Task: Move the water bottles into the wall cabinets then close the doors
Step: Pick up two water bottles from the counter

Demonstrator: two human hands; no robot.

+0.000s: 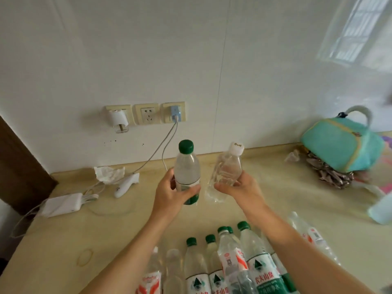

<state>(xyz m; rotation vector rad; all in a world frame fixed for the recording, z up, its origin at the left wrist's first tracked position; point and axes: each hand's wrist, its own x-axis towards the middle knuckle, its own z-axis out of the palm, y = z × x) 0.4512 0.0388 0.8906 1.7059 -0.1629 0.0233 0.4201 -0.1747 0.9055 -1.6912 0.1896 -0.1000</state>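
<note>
Left hand (171,193) grips upright green-capped water bottle (187,166); right hand (237,187) grips tilted white-capped clear bottle (228,166). Standing bottles (257,257) labelled 农夫山泉.

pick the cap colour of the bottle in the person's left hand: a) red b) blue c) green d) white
c: the left hand grips an upright bottle topped by a green cap; the white cap sits on the tilted clear bottle that the right hand holds.
</note>
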